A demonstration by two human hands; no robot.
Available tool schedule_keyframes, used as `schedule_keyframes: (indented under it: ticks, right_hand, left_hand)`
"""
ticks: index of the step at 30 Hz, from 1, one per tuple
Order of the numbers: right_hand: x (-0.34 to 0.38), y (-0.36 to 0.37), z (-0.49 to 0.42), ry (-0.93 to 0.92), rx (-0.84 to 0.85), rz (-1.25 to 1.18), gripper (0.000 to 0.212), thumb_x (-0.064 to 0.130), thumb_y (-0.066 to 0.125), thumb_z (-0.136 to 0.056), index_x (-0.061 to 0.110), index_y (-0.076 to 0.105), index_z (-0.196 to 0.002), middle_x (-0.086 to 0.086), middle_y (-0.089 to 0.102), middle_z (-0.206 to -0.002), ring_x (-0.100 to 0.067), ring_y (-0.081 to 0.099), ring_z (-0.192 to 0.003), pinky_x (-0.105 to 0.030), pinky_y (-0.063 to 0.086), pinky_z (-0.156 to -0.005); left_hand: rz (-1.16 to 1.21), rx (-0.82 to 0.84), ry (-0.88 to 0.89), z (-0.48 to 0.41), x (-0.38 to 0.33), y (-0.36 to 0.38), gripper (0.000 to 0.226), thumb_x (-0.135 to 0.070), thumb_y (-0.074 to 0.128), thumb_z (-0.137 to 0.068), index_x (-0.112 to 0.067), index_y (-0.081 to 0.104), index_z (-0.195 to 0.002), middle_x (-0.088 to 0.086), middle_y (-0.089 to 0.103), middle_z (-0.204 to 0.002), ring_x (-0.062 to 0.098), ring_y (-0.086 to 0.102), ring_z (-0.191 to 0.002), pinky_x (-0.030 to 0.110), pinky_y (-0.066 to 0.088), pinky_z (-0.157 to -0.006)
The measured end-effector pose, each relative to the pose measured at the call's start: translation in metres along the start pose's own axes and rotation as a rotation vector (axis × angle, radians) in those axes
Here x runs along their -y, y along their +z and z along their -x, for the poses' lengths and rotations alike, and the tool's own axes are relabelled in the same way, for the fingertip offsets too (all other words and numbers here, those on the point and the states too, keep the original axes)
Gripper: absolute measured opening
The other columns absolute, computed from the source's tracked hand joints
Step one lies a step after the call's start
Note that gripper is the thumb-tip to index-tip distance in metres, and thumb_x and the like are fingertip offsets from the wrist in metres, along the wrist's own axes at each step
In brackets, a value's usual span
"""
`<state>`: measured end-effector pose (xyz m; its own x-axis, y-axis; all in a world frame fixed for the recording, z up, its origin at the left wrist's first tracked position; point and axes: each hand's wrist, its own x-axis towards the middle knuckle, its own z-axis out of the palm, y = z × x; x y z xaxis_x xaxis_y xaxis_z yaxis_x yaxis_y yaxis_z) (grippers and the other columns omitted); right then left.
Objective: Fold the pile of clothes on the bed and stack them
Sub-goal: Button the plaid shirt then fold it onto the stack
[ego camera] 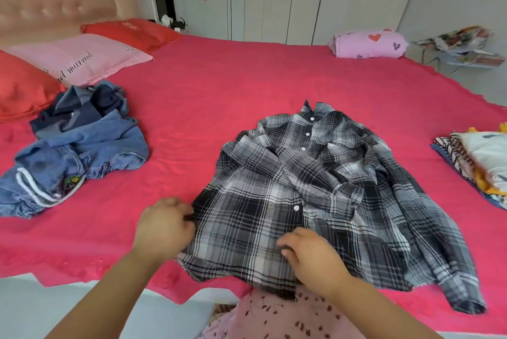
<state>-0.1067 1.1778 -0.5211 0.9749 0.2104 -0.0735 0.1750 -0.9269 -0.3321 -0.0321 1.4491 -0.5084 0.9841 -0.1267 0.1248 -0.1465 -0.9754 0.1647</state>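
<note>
A black, grey and white plaid shirt (323, 196) lies spread front-up on the red bed sheet (219, 91), collar away from me, its hem at the bed's near edge. My left hand (163, 226) pinches the shirt's lower left edge. My right hand (312, 256) rests curled on the hem near the button placket, fingers pressing the cloth. A loose pile of blue denim and dark clothes (74, 144) sits at the left. A stack of folded clothes (480, 163) lies at the right edge.
Red and pink pillows (68, 61) lean against the padded headboard at the far left. A rolled pink blanket with hearts (367, 43) sits at the far right corner. White wardrobe doors stand behind the bed. A chair with cloth (463, 45) stands at the right.
</note>
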Motion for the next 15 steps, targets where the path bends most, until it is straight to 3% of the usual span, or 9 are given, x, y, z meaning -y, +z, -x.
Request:
schedule_keyframes:
  ticks: [2, 4, 7, 11, 13, 15]
  right_hand:
    - [-0.011, -0.007, -0.008, 0.059, -0.103, 0.044, 0.037, 0.031, 0.038, -0.098, 0.031, 0.044, -0.135, 0.005, 0.047, -0.134, -0.017, 0.041, -0.125, -0.034, 0.035, -0.106]
    - [-0.024, -0.014, -0.018, 0.14, -0.126, 0.104, 0.045, 0.034, 0.038, -0.098, 0.031, 0.033, -0.142, 0.003, 0.034, -0.146, -0.019, 0.028, -0.137, -0.038, 0.026, -0.113]
    - [-0.046, -0.028, -0.032, 0.262, -0.152, 0.154, 0.051, 0.031, 0.041, -0.096, 0.03, 0.026, -0.145, 0.002, 0.026, -0.151, -0.021, 0.019, -0.14, -0.04, 0.024, -0.114]
    - [-0.08, -0.041, -0.042, 0.447, -0.046, 0.12, 0.064, 0.028, 0.047, -0.095, 0.028, 0.011, -0.149, -0.003, 0.015, -0.155, -0.027, 0.011, -0.144, -0.044, 0.022, -0.113]
    - [-0.095, -0.043, -0.046, 0.473, 0.003, 0.119, 0.067, 0.024, 0.048, -0.095, 0.029, 0.01, -0.149, -0.002, 0.021, -0.154, -0.026, 0.018, -0.142, -0.042, 0.024, -0.112]
    - [-0.104, -0.051, -0.05, 0.439, 0.006, 0.182, 0.059, 0.014, 0.046, -0.092, 0.029, 0.025, -0.145, -0.002, 0.043, -0.139, -0.024, 0.042, -0.129, -0.036, 0.035, -0.103]
  left_hand:
    - [0.064, -0.073, 0.102, -0.014, -0.022, 0.0, 0.047, -0.031, 0.044, -0.076, -0.017, 0.065, -0.116, 0.008, 0.066, -0.108, 0.033, 0.059, -0.103, 0.041, 0.047, -0.086]
    - [0.113, -0.056, 0.257, -0.027, -0.052, 0.002, 0.046, -0.028, 0.048, -0.086, -0.017, 0.054, -0.129, 0.006, 0.06, -0.124, 0.031, 0.055, -0.114, 0.041, 0.045, -0.093]
    - [0.098, 0.049, 0.354, -0.05, -0.095, 0.01, 0.051, -0.028, 0.044, -0.094, -0.021, 0.034, -0.143, 0.001, 0.039, -0.145, 0.022, 0.037, -0.132, 0.038, 0.034, -0.107]
    - [0.051, 0.167, 0.343, -0.08, -0.121, 0.02, 0.058, -0.025, 0.043, -0.095, -0.021, 0.02, -0.148, 0.003, 0.027, -0.15, 0.023, 0.031, -0.135, 0.036, 0.033, -0.109]
    - [0.052, 0.212, 0.315, -0.096, -0.122, 0.025, 0.062, -0.023, 0.045, -0.095, -0.021, 0.015, -0.149, 0.005, 0.021, -0.153, 0.025, 0.028, -0.137, 0.038, 0.035, -0.108]
    - [0.059, 0.238, 0.285, -0.112, -0.118, 0.03, 0.065, -0.02, 0.046, -0.095, -0.021, 0.012, -0.15, 0.006, 0.016, -0.155, 0.027, 0.024, -0.139, 0.039, 0.033, -0.109]
